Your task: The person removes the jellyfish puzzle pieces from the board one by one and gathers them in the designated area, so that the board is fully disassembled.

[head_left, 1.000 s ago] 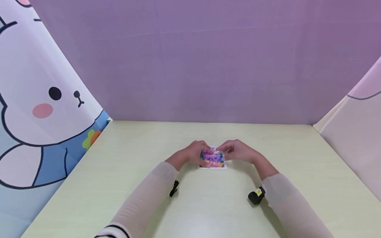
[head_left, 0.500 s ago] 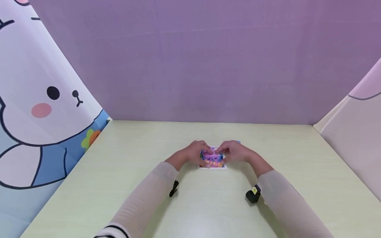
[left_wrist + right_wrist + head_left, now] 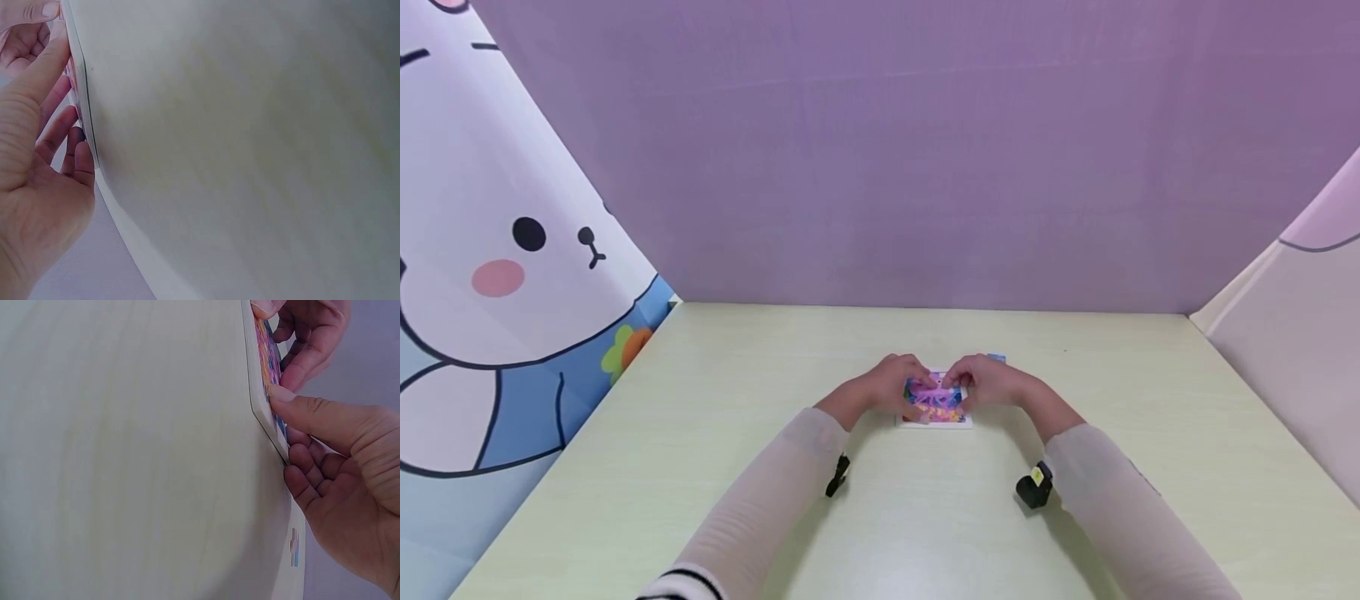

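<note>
A small puzzle board [image 3: 934,410] with a white frame and a bright pink and blue picture lies flat on the pale green table [image 3: 715,433]. My left hand [image 3: 886,386] rests at the board's left side. In the left wrist view its thumb [image 3: 34,75] lies along the board's edge [image 3: 80,100] and its fingers bend against the side. My right hand [image 3: 990,382] is at the right side. Its thumb [image 3: 300,409] presses down on the puzzle board [image 3: 267,369], and its fingers curl beside the far edge. The hands hide most of the picture.
A small loose blue piece [image 3: 997,358] lies on the table just beyond my right hand, seen too in the right wrist view as a loose blue piece [image 3: 294,547]. A purple wall [image 3: 925,150] closes the back, and printed panels stand at both sides.
My right hand has slid a little left and settled onto the board, which uncovers the loose blue piece behind it. The left hand and the board have stayed in place.
</note>
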`<state>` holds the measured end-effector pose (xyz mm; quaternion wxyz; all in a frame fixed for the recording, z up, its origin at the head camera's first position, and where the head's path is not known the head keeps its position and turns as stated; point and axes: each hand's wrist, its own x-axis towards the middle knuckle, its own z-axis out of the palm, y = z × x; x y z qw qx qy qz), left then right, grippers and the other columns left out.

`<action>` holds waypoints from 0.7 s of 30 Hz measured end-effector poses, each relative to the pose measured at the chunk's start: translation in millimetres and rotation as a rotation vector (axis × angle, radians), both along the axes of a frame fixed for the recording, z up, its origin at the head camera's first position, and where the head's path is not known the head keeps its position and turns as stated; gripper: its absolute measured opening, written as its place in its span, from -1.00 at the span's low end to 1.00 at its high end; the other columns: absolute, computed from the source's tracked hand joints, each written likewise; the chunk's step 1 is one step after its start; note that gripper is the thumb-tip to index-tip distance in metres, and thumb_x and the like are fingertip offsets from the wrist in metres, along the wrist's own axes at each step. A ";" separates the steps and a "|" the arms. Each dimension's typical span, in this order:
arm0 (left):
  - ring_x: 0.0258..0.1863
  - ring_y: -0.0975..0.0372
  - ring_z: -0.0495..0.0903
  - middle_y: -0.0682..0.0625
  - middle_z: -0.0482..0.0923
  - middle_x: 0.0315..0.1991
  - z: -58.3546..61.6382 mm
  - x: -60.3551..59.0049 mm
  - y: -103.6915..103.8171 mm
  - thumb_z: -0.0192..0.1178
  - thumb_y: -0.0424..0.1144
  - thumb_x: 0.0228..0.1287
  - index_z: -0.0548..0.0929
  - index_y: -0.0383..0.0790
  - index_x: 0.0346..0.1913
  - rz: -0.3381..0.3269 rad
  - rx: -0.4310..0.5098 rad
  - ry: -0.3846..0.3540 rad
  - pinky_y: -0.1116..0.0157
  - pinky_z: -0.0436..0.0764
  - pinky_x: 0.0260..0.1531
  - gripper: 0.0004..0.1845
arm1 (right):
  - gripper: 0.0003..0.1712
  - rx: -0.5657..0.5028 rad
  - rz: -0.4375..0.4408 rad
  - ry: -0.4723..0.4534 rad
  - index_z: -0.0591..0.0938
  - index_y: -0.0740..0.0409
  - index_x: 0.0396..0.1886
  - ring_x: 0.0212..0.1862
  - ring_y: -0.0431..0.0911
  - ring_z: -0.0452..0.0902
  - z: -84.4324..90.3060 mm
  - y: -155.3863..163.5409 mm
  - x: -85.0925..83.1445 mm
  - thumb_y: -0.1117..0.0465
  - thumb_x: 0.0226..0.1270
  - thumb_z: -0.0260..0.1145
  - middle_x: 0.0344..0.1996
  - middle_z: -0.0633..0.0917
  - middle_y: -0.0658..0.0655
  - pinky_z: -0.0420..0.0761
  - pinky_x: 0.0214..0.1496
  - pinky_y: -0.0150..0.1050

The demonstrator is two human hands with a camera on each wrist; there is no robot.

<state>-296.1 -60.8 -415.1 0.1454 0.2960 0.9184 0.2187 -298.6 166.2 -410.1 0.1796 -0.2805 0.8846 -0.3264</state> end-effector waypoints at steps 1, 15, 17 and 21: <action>0.26 0.14 0.27 0.09 0.41 0.23 -0.3 -0.1 0.2 0.49 0.00 0.05 0.63 0.01 0.18 0.000 0.003 -0.001 0.15 0.28 0.28 -0.42 | -0.62 0.003 -0.004 -0.003 0.66 0.21 -0.10 -0.16 -0.05 0.43 -0.1 -0.3 -0.1 0.41 0.04 0.51 -0.22 0.62 0.04 0.50 -0.02 -0.18; 0.28 0.14 0.27 0.07 0.41 0.25 0.5 0.4 0.3 0.48 0.01 0.06 0.62 0.00 0.20 -0.009 -0.015 0.011 0.17 0.26 0.30 -0.41 | -0.62 0.012 0.007 -0.033 0.62 0.21 -0.12 -0.20 -0.06 0.39 0.8 -2.6 -1.6 0.44 0.03 0.49 -0.30 0.56 0.06 0.46 -0.09 -0.21; 0.28 0.14 0.27 0.08 0.41 0.25 0.4 0.6 0.3 0.48 0.01 0.06 0.63 0.01 0.20 -0.008 -0.016 0.009 0.17 0.26 0.30 -0.41 | -0.62 0.009 0.004 -0.027 0.62 0.21 -0.13 -0.20 -0.06 0.39 0.7 -2.6 -1.3 0.45 0.02 0.49 -0.31 0.56 0.07 0.46 -0.10 -0.20; 0.27 0.14 0.27 0.09 0.41 0.24 -0.2 0.6 0.1 0.48 0.02 0.05 0.63 0.02 0.20 -0.004 -0.016 0.012 0.17 0.26 0.30 -0.41 | -0.59 -0.002 -0.001 0.000 0.61 0.22 -0.11 -0.20 -0.05 0.40 0.2 -2.3 0.4 0.45 0.00 0.50 -0.29 0.56 0.07 0.48 -0.09 -0.19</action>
